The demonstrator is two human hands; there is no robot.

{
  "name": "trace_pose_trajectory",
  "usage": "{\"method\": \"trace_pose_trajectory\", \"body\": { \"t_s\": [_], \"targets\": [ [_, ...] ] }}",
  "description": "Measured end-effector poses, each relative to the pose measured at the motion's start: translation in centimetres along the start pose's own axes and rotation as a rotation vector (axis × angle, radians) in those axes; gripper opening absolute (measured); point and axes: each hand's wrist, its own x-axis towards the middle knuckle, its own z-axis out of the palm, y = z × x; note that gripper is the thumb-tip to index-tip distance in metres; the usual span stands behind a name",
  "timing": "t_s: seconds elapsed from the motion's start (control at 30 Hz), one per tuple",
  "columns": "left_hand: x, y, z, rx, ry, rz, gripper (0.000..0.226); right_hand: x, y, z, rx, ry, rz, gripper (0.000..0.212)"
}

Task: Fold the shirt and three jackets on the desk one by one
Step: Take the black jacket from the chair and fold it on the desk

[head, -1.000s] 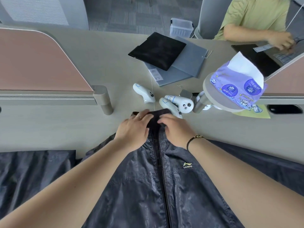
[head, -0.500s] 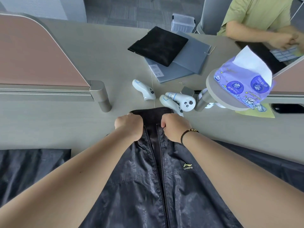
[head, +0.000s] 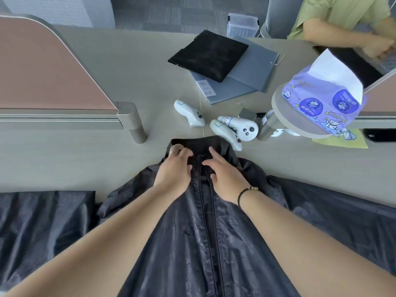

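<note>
Two hands, left hand (head: 174, 172), right hand (head: 225, 179), flat on jacket (head: 205, 243) collar

You get bright, even daylight with only soft shadows. The wide lens bends the table (head: 90, 161) edge and partitions toward the borders. Your left hand (head: 174, 170) fingertips blur slightly; the jacket (head: 188, 243) shows faint sheen.

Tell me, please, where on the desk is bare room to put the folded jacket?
Bare desk lies left of the jacket collar, below the pink partition. Behind the collar it is crowded: three white controllers, a black pouch on grey folders.
</note>
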Motion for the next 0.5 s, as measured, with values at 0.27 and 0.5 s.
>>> {"method": "trace_pose_trajectory", "body": {
  "t_s": [0.27, 0.5],
  "targets": [
    [-15.4, -0.4, 7.6, 0.369, -0.071, 0.054, 0.068, -15.1, 1.9, 7.6, -0.298, 0.175, 0.168, 0.052],
    [-18.0, -0.3, 8.5, 0.419, -0.138, 0.044, 0.072, -17.6, 1.3, 10.5, -0.378, 0.104, 0.214, 0.059]
  ]
}}
